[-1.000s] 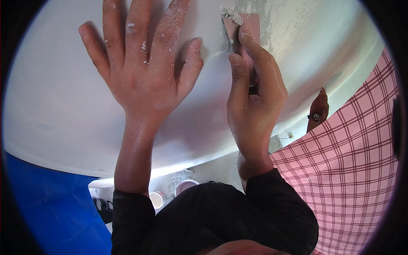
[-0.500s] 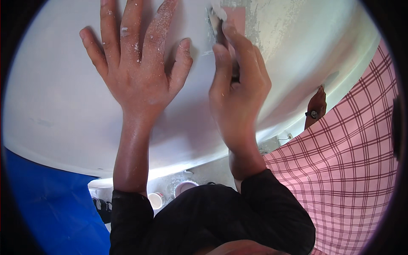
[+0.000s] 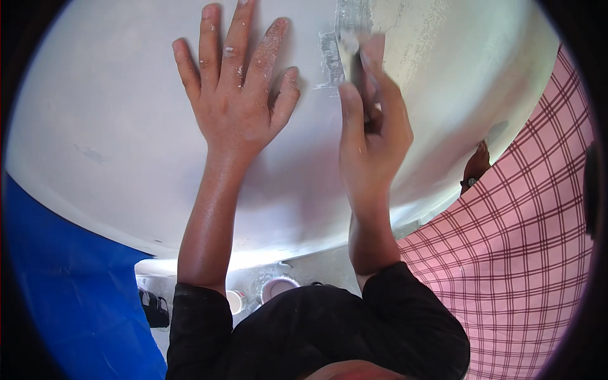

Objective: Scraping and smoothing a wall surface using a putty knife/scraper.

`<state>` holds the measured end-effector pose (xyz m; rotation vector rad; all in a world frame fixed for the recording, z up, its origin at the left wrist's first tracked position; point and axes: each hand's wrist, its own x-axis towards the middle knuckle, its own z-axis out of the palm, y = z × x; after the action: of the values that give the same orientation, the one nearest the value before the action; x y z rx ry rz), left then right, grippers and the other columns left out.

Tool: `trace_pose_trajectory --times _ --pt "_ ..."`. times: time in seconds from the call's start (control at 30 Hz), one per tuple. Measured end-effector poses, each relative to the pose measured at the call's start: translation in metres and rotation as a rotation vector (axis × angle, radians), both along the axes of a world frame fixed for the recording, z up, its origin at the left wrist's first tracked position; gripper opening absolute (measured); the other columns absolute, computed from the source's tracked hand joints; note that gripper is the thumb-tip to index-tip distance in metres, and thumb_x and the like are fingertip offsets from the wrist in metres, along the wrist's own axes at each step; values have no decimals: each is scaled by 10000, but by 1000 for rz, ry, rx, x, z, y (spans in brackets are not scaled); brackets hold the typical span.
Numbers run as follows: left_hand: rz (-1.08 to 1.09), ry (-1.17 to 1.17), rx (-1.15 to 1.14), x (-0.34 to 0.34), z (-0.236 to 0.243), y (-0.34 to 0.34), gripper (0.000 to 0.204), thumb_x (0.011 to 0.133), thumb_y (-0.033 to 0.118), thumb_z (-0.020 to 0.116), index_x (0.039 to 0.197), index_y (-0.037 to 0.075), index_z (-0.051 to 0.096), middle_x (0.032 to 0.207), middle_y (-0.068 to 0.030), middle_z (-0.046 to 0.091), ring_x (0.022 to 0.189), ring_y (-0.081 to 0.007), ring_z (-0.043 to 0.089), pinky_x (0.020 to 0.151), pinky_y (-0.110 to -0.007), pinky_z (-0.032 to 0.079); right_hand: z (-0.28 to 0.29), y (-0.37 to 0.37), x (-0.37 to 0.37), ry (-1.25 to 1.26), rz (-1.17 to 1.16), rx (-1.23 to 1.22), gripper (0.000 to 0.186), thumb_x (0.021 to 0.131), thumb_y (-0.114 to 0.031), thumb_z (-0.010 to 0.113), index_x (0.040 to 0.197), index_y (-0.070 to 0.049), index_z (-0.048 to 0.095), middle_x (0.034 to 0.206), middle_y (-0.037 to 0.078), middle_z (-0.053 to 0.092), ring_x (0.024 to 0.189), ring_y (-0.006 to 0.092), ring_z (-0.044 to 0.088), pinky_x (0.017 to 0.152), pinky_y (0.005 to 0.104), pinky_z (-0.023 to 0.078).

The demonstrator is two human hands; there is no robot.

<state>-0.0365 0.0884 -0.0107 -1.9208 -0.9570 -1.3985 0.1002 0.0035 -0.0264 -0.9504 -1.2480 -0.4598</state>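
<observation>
Fingers spread, my left hand [image 3: 237, 104] lies flat on a large curved white surface [image 3: 126, 120]; white powdery specks cover the fingers. My right hand [image 3: 377, 139] is closed round a putty knife [image 3: 349, 54] with a pale, paste-smeared end; its lower part is hidden in my grip and its tip is blurred. The knife is at a rough grey patch [image 3: 329, 54] with ragged white edges. Scuffed, mottled streaks [image 3: 405, 38] mark the surface to the right of the knife.
A large blue sheet [image 3: 69, 285] hangs at the left. At the right is pink checked cloth [image 3: 506, 253], beside another person's hand [image 3: 478, 161] with a wristwatch. Two round containers [image 3: 278, 288] and dark shoes [image 3: 155, 309] are on the floor below.
The view has shifted slightly. My right hand has drawn the putty knife toward me and a little right, baring more of the grey patch. My left hand stays flat on the surface.
</observation>
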Motion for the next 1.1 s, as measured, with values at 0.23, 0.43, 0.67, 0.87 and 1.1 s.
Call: trace_pose_trajectory --times 0.23,0.43,0.67,0.87,1.1 --pt "8 -2 9 -5 -5 7 527 977 430 495 1454 207 511 1615 -130 357 1536 -362 212 1229 -635 48 -38 -52 -3 165 -89 -433 510 910 49 618 1410 -15 546 1283 233 639 1068 309 700 844 340 554" --pt "-324 -117 177 7 -6 33 543 991 438 470 1478 199 490 1627 -127 333 1540 -368 188 1230 -632 27 -51 -59 11 17 -64 -393 504 915 82 587 1401 -48 583 1010 140 657 776 228 631 738 303 511" --pt "-12 228 91 -2 -18 11 564 955 469 601 1499 390 475 1653 14 313 1556 -324 167 1192 -675 -12 -56 -60 7 19 -64 -430 445 958 51 584 1371 -108 635 938 86 587 756 145 520 682 257 443" --pt "-124 355 104 -7 -32 3 617 918 433 645 1501 440 443 1651 99 286 1546 -296 193 1200 -702 58 -63 -41 5 -108 -282 -368 495 939 34 613 1388 -176 632 964 81 534 849 169 526 724 296 465" --pt "-199 323 120 -18 -40 0 462 935 337 639 1391 390 599 1596 65 408 1518 -283 283 1210 -653 102 -85 -52 -5 51 -54 -476 490 922 16 645 1386 -139 623 948 65 527 773 141 546 692 264 481"
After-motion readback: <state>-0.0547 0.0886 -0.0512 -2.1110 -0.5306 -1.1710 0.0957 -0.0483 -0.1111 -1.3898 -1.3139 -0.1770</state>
